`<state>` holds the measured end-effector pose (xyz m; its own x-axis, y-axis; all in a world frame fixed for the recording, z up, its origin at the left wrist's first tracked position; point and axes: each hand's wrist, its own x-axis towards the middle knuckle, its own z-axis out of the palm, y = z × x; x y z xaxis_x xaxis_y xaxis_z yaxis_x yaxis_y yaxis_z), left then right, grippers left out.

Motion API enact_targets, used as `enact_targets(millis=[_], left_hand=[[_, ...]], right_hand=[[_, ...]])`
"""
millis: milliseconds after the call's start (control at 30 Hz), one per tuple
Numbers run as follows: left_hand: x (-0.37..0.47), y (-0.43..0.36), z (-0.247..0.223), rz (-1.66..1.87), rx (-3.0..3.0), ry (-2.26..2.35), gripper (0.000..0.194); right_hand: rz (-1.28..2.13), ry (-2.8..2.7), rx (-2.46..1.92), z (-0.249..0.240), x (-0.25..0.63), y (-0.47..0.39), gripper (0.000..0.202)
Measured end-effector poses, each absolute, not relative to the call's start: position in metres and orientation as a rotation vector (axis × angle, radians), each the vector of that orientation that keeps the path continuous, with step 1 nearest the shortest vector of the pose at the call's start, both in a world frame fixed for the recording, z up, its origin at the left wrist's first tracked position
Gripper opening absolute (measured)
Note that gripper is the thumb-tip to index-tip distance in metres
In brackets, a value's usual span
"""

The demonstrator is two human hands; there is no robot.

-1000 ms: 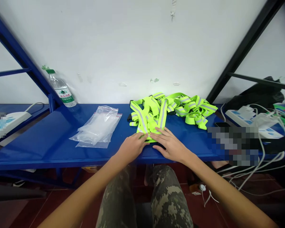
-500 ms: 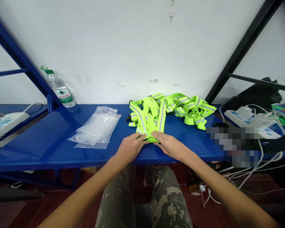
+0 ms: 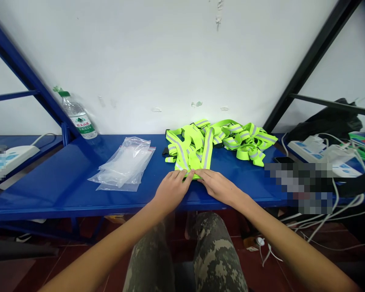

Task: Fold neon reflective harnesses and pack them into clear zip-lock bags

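Observation:
Neon-yellow straps with silver reflective stripes [image 3: 207, 148] lie on the blue table, their near end gathered at the front. At the left of that end, my left hand [image 3: 173, 188] pinches the folded strap between thumb and fingers. My right hand [image 3: 217, 186] grips the same end from the right, its fingertips close to my left thumb. Behind and to the right, more of the yellow straps [image 3: 251, 142] lie in a loose, tangled heap. Black buckles show at the left edge of the straps. The undersides of the fingers are hidden.
Clear plastic bags [image 3: 124, 164] lie stacked on the blue table [image 3: 63, 174], left of the straps. A water bottle [image 3: 80, 117] leans by the wall at the back left. To the right are a phone [image 3: 284, 160], a power strip [image 3: 310, 152] and white cables.
My left hand has shifted slightly, its thumb now raised onto the top of the folded strap. My right hand has barely moved, and the far straps lie as before.

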<state>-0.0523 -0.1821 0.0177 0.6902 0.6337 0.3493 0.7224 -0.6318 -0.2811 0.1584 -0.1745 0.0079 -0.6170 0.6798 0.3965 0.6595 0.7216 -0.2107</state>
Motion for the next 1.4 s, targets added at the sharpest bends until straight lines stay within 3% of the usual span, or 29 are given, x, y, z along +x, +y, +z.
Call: enact_targets(millis=[333,467,700,867,1100,1400], left_hand=[[-0.057,-0.181,0.020,-0.236,-2.506,-1.027,0.042],[-0.060,-0.178,0.026,-0.251,-2.552,-1.009,0.042],[-0.061,-0.175,0.025,-0.526,-2.703,-1.061,0.058],[-0.066,-0.166,0.021,-0.653,-2.782,-1.197,0.044],[-0.068,-0.148,0.019,-1.104,-2.941,-1.366,0.041],[-0.066,-0.139,0.026,-1.006,-2.915,-1.803,0.045]], right_hand=[[0.051,-2.371,-0.981,0.010,0.156,-0.182,0.039],[0.012,-2.357,-0.956,0.008,0.155,-0.179,0.030],[0.231,-2.363,-0.994,0.021,0.160,-0.167,0.023],[0.442,-2.294,-1.044,0.024,0.165,-0.157,0.021],[0.523,-2.021,-1.218,0.014,0.166,-0.147,0.039],[0.645,-2.023,-1.210,0.000,0.177,-0.152,0.069]])
